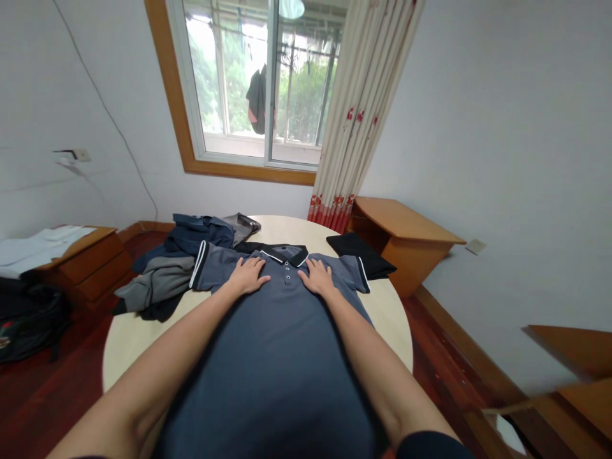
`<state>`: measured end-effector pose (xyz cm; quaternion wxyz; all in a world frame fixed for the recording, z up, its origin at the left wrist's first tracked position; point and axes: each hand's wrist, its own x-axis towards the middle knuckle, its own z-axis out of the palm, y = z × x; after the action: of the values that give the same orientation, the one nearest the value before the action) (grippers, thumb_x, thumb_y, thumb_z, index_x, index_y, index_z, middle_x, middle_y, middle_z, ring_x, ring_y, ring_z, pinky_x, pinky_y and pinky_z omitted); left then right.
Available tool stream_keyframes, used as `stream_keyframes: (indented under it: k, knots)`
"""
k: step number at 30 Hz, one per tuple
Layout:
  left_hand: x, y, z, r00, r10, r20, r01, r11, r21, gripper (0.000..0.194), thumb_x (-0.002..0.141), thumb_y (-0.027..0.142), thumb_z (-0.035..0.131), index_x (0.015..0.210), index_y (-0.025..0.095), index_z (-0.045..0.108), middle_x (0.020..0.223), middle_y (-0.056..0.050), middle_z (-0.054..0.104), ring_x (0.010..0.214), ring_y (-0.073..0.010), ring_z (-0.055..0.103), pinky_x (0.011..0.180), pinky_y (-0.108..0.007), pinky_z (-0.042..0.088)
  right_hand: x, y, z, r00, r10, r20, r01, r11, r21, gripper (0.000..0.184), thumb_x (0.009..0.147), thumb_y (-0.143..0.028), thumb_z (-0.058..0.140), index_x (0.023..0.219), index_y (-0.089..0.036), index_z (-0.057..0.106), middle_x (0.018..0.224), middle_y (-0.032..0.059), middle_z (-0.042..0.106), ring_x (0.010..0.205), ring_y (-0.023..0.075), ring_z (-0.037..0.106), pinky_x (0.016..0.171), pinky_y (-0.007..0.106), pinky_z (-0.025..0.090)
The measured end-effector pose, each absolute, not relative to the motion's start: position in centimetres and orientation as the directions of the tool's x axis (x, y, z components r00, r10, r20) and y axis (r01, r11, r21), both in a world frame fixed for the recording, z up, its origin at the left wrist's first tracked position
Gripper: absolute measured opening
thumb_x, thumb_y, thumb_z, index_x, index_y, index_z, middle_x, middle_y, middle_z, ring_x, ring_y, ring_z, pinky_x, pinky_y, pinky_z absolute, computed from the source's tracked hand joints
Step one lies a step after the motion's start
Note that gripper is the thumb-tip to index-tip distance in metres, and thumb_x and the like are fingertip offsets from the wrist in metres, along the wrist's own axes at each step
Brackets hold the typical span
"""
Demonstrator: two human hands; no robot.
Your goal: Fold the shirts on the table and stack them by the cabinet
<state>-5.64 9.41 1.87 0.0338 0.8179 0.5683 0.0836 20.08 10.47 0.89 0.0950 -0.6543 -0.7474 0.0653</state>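
A dark grey-blue polo shirt (287, 338) lies spread front side up on the round table, its black collar with white trim at the far side. Its short sleeves stretch out left and right, edged in black and white. My left hand (247, 275) rests flat on the shirt's left shoulder area, fingers spread. On the other side of the button placket, my right hand (317, 276) lies flat near the collar, fingers also apart. Both hands press on the cloth without gripping it. The shirt's lower part runs toward me between my forearms.
Heaped dark blue and grey clothes (167, 280) lie at the table's left. A folded black garment (361, 254) sits at the right edge of the cream round table (393, 319). Behind stand a wooden desk (406, 220), a curtain (363, 115) and a window.
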Motion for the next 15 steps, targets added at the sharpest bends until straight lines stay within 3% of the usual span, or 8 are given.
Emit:
stream_keyframes:
  k: [6,11,15]
  knots:
    - [-7.8,13.9,0.6,0.201,0.979,0.032,0.968,-0.204,0.146,0.086,0.088,0.076,0.037,0.154,0.02,0.037,0.165,-0.013,0.025,0.151,-0.0331,0.024,0.118,-0.06,0.021,21.9,14.3,0.2,-0.004,0.998,-0.056,0.976,-0.008,-0.218,0.092,0.089,-0.079,0.033,0.16,-0.02,0.023,0.167,0.0141,0.013,0.153,0.0396,0.007,0.118,0.064,0.004]
    - [-8.3,15.3,0.4,0.142,0.99,-0.006,0.976,-0.139,0.167,0.086,0.09,0.076,0.028,0.157,0.022,0.031,0.167,-0.01,0.018,0.153,-0.0306,0.017,0.117,-0.055,0.028,23.0,15.8,-0.2,0.068,0.997,-0.034,0.977,-0.074,-0.199,0.092,0.09,-0.079,0.024,0.159,-0.018,0.024,0.167,0.0124,0.012,0.153,0.0369,0.006,0.119,0.06,0.005]
    - [-6.8,15.0,0.8,0.088,0.993,-0.078,0.991,-0.079,0.113,0.091,0.089,0.077,0.026,0.158,0.018,0.027,0.167,-0.012,0.014,0.153,-0.0355,0.012,0.114,-0.063,0.027,22.3,15.6,-0.4,0.097,0.995,0.016,0.979,-0.093,-0.179,0.092,0.092,-0.077,0.026,0.159,-0.015,0.025,0.166,0.0153,0.017,0.152,0.0383,0.01,0.119,0.06,0.008]
